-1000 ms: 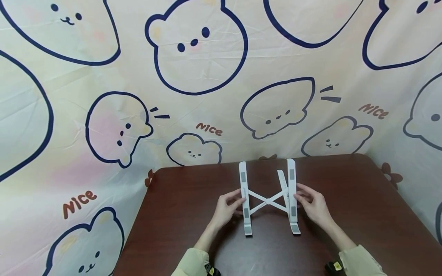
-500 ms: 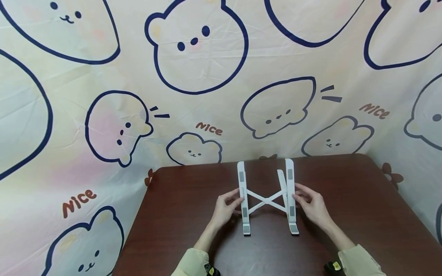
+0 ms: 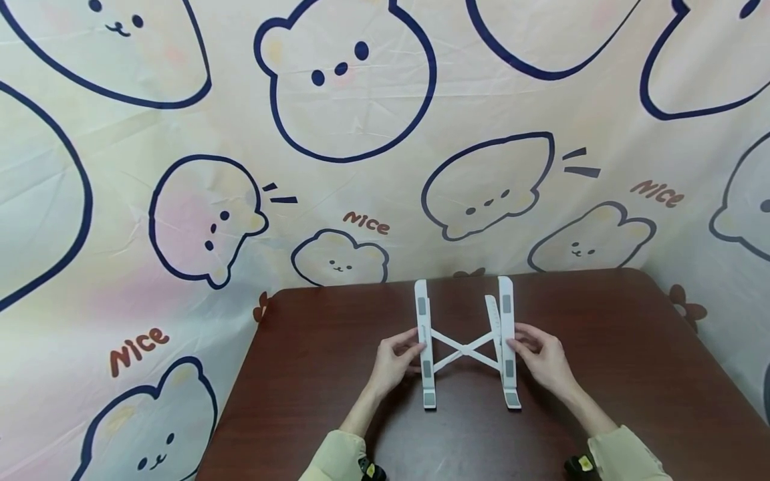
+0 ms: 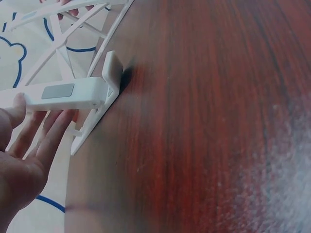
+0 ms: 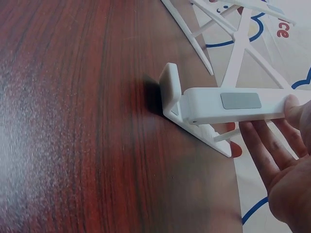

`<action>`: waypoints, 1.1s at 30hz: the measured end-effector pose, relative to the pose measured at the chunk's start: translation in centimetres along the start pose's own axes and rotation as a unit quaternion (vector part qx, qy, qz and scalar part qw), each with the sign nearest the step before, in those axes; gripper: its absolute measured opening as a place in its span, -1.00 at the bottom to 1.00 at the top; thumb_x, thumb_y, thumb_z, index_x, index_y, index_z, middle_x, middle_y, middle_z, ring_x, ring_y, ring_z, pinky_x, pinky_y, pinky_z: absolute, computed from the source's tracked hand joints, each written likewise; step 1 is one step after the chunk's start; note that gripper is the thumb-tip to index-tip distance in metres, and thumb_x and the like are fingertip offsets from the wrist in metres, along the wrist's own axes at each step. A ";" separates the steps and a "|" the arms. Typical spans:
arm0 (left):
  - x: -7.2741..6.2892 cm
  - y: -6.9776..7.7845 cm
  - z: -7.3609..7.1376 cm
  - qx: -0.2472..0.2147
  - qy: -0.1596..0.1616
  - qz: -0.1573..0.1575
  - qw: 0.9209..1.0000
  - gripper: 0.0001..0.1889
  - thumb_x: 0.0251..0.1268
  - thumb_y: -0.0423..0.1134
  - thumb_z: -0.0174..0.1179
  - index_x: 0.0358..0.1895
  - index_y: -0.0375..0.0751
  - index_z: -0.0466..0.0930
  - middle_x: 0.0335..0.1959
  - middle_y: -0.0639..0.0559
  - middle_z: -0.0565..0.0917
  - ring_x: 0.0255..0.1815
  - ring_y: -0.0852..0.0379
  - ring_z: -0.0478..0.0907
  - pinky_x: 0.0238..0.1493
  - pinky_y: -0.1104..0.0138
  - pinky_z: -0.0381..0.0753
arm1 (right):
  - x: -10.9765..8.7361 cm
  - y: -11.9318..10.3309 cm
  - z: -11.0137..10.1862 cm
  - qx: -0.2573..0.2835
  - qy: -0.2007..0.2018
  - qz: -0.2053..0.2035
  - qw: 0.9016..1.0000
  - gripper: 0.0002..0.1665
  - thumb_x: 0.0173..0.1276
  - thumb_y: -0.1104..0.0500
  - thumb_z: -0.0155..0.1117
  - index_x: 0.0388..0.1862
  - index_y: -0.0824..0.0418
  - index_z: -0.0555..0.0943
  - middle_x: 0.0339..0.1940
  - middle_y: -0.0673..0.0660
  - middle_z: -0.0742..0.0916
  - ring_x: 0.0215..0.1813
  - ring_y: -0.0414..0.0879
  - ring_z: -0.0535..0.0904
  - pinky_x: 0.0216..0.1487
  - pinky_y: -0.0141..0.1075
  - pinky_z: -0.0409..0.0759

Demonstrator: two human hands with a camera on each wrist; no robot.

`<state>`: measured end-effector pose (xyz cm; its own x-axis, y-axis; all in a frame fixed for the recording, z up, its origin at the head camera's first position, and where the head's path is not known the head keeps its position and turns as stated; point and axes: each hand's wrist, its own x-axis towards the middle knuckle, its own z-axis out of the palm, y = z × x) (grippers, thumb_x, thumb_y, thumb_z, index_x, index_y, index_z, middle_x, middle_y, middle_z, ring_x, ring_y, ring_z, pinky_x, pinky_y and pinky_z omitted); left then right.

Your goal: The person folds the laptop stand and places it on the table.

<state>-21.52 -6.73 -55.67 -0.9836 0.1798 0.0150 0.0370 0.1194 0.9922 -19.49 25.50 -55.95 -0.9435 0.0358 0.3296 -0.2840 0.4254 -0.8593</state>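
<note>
A white folding laptop stand (image 3: 466,349) stands unfolded on the brown table, its two long arms joined by crossed bars. Grey pads (image 4: 58,91) sit along the arms, and the near ends carry upturned lips (image 5: 170,87). My left hand (image 3: 391,361) holds the left arm about midway, thumb on top and fingers beneath. On the opposite side my right hand (image 3: 546,357) grips the right arm the same way, as the right wrist view shows with the thumb (image 5: 293,109) on the upper face. The stand's lower legs rest on the tabletop.
The dark brown wooden table (image 3: 313,387) has rounded far corners. Behind it hangs a pale cloth (image 3: 361,133) with blue-outlined cartoon animals, close to the table's back edge. A black band (image 3: 580,465) is on the right wrist.
The stand and both hands shift very slightly left at first, then stay almost in place. The head view tilts a little. Both hands keep their hold on the arms.
</note>
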 end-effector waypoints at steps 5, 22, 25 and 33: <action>0.2 0.1 0.0 0.000 0.005 -0.007 1.000 -0.54 0.54 -0.45 0.34 0.42 -0.50 0.61 -0.18 -0.36 0.79 -0.33 0.03 0.82 -0.20 -0.18 0.88 | 0.2 -0.3 0.2 -0.020 0.004 0.011 1.000 -0.71 0.45 0.44 0.47 0.12 0.49 0.74 -0.18 0.39 0.88 -0.24 -0.54 0.67 -0.26 -0.63 0.63; 0.7 0.7 0.1 0.017 0.012 -0.003 1.000 -0.55 0.55 -0.43 0.34 0.42 -0.45 0.62 -0.14 -0.37 0.81 -0.32 -0.19 0.86 -0.26 -0.09 0.90 | 0.8 -0.7 0.4 -0.037 0.019 0.008 0.999 -0.69 0.45 0.43 0.47 0.14 0.48 0.75 -0.13 0.43 0.89 -0.23 -0.56 0.68 -0.25 -0.68 0.60; 0.6 0.8 0.2 0.017 0.014 0.000 1.000 -0.55 0.56 -0.42 0.33 0.43 -0.45 0.62 -0.10 -0.41 0.82 -0.30 -0.22 0.87 -0.24 -0.10 0.90 | 0.6 -0.6 0.5 -0.040 0.023 0.009 0.999 -0.68 0.45 0.42 0.48 0.14 0.48 0.75 -0.13 0.42 0.89 -0.24 -0.55 0.68 -0.26 -0.68 0.59; -0.3 0.2 0.1 -0.005 -0.015 -0.017 1.000 -0.52 0.60 -0.46 0.27 0.48 -0.50 0.53 0.15 -0.53 0.76 -0.14 -0.34 0.86 -0.16 -0.19 0.88 | -0.4 -0.2 0.8 -0.028 0.030 -0.013 0.999 -0.69 0.38 0.49 0.49 0.09 0.52 0.76 -0.19 0.44 0.89 -0.28 -0.56 0.67 -0.31 -0.65 0.61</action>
<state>-21.20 -6.63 -55.51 -0.9786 0.2045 -0.0229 0.0010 0.1157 0.9933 -19.22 24.66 -56.24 -0.9235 0.0780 0.3757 -0.2963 0.4770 -0.8274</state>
